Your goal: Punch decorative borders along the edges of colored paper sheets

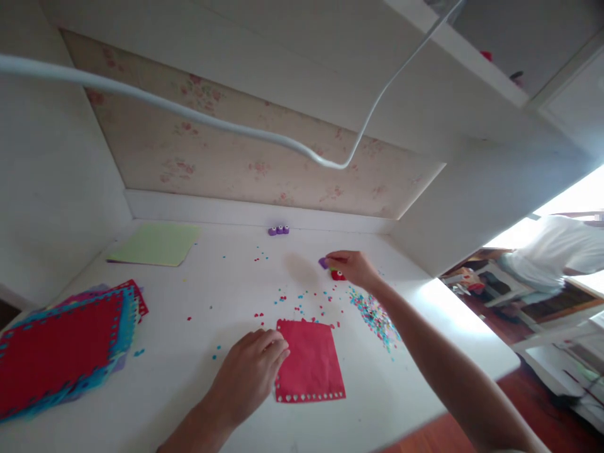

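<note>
Left hand [252,371] hides part of red sheet [311,362].

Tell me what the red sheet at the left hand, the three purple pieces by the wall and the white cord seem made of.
Red sheet: probably matte paper; thin and flat, with cut-out holes along its near edge.
Purple pieces: perhaps plastic, from their strong colour and chunky shape; too small to be sure.
White cord: likely smooth plastic sheathing; it hangs in bends.
</note>
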Demonstrator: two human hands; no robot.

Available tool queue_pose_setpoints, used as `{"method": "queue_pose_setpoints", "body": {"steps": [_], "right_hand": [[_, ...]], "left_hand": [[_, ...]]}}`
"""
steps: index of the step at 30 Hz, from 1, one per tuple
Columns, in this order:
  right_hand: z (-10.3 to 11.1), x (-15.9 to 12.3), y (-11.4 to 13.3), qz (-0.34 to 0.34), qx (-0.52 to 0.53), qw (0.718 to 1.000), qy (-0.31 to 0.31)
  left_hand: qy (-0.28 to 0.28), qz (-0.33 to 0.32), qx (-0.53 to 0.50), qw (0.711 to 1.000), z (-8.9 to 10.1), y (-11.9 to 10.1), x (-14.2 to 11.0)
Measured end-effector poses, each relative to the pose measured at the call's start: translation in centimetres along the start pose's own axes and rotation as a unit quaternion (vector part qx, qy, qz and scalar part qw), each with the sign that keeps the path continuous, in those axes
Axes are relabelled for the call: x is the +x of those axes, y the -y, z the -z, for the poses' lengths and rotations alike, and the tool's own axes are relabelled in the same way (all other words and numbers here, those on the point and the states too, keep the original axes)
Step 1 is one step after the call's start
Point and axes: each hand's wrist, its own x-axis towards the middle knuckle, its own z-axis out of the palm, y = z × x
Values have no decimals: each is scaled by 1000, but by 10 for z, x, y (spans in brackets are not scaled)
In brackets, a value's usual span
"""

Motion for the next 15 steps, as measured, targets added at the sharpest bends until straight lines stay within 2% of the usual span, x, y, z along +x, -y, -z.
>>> {"method": "queue_pose_setpoints", "body": {"steps": [3,6,10,15], "right_hand": [[31,40,-44,-80,-53,993,-65],[45,65,-80,-147,-106,979,-90],[34,85,-111,-203,-162,962,-81],[13,103,-127,-208,-205,955,-44]], "left_hand": [[32,-11,-4,999,-3,-6,0],[44,-6,-25,999,-4,-9,-1],[36,-20,-45,998,-5,-13,-1],[11,-51,-38,998,-11,-15,-5]]}}
